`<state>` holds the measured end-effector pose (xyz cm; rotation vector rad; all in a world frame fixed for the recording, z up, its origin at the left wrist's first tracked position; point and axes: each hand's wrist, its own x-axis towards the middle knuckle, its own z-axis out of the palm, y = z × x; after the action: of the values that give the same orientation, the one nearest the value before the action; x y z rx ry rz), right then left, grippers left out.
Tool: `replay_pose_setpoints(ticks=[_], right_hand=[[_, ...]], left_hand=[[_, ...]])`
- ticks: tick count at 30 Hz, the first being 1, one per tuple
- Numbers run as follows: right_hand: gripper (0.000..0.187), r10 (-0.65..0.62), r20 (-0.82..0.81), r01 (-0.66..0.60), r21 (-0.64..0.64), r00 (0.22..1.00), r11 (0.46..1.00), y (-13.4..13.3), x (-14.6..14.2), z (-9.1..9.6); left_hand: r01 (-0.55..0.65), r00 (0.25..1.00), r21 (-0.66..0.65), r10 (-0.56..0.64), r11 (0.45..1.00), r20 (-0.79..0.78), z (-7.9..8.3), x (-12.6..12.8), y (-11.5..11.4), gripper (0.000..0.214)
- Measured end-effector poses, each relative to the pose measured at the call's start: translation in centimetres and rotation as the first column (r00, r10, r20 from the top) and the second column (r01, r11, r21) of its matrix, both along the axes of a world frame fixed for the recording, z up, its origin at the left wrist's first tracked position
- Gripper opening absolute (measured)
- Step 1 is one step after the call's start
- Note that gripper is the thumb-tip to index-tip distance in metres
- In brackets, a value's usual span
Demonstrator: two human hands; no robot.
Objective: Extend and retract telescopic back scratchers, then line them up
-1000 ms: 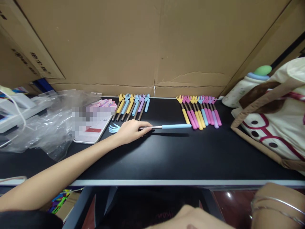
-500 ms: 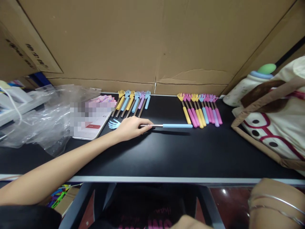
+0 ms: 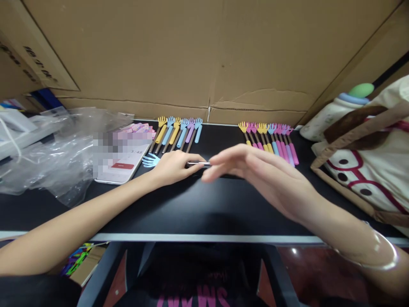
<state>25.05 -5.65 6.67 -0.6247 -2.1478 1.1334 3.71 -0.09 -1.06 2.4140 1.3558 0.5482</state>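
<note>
My left hand (image 3: 174,167) lies on the black table (image 3: 198,204), fingers closed round the metal shaft of an extended blue back scratcher (image 3: 150,160); its claw head sticks out to the left. My right hand (image 3: 255,175) hovers over the scratcher's handle end with fingers stretched out, hiding the blue handle. One row of short coloured scratchers (image 3: 179,134) lies at the back left of centre. A second row (image 3: 271,143) lies at the back right.
A phone (image 3: 123,164) and pink packets (image 3: 136,128) sit left of the rows. Crumpled clear plastic (image 3: 51,149) covers the far left. A cream bag (image 3: 367,162) and a bottle (image 3: 329,117) stand at the right. Cardboard boxes (image 3: 204,55) wall the back.
My right hand has come up from the lower right edge and reached over the scratcher's handle. My left hand has kept its grip on the shaft.
</note>
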Motion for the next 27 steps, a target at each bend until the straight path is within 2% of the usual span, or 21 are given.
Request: replay_pose_setpoints(ticks=[2,5,8,11,15,20,24,27], right_hand=[[0.028,-0.119,0.047,0.116,0.07,0.992,0.991,3.2,0.9,-2.3],[0.025,-0.229,0.148,0.195,0.213,0.962,0.958,7.2,2.4,-5.6],[0.025,-0.307,0.28,0.218,0.308,0.909,0.926,8.9,3.3,-7.2],[0.028,-0.348,0.369,0.21,0.365,0.862,0.907,8.8,3.5,-7.2],[0.031,-0.36,0.437,0.193,0.381,0.824,0.904,8.1,3.4,-7.0],[0.033,-0.364,0.446,0.17,0.416,0.818,0.893,8.0,3.4,-7.6],[0.034,-0.379,0.461,0.163,0.442,0.802,0.882,8.0,3.4,-7.9],[0.035,-0.392,0.477,0.17,0.443,0.787,0.88,7.8,3.4,-7.8]], left_hand=[[-0.018,0.998,0.003,0.018,1.0,-0.054,0.0,-0.1,0.1,0.037],[-0.038,0.99,0.025,0.041,0.999,-0.134,-0.1,-0.2,0.4,0.036],[-0.046,0.984,0.055,0.054,0.997,-0.168,-0.3,-0.2,0.5,0.037],[-0.044,0.982,0.073,0.057,0.996,-0.181,-0.2,-0.3,0.4,0.038],[-0.046,0.974,0.136,0.074,0.99,-0.212,0.1,-0.4,0.4,0.038],[-0.02,0.98,0.232,0.064,0.973,-0.186,-0.3,-0.6,0.5,0.034],[0.0,0.981,0.365,0.07,0.931,-0.178,-0.8,-0.7,0.6,0.03],[0.035,0.981,0.485,0.063,0.874,-0.184,-1.0,-0.7,0.5,0.029]])
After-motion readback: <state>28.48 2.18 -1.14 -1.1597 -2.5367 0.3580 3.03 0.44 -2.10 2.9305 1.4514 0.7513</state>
